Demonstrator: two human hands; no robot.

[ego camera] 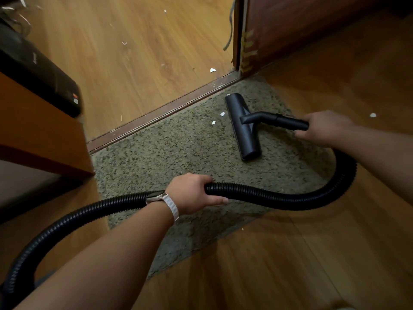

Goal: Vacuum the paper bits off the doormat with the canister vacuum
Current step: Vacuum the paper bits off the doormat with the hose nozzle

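R hand (321, 127) grips wand (288, 121); nozzle (242, 126) flat on doormat (156, 157). L hand (194, 193) (watch on wrist) wraps hose (279, 200). Two paper bits (222, 114) just beside nozzle.

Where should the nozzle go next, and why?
Probably a short slide left: two paper bits lie on the mat just left of the nozzle, not yet sucked up. The right hand holds the tube to push it; the left hand holds the hose.

Two hands (194, 194) (324, 127), one hose (268, 195), one nozzle (242, 128), one doormat (167, 157), three paper bits (222, 113) on it
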